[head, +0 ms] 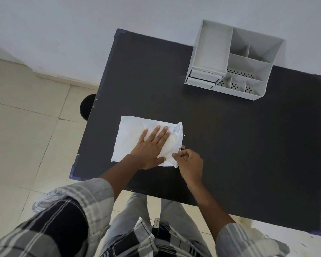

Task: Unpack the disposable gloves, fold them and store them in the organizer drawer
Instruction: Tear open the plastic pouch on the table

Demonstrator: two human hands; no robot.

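Note:
A white packet of disposable gloves [130, 138] lies flat on the black table [230, 145], near its left front. My left hand [150, 147] rests flat on the packet with fingers spread, pressing it down. At the packet's right front corner, my right hand [189, 162] is curled, its thumb and fingers pinching the packet's edge. The grey organizer [233, 58] stands at the table's far right side, with two small drawers [202, 78] at its lower left, both pushed in.
The organizer has several open compartments on top, some with perforated floors. A dark round stool [87, 106] stands on the tiled floor just left of the table. A white wall runs behind the table.

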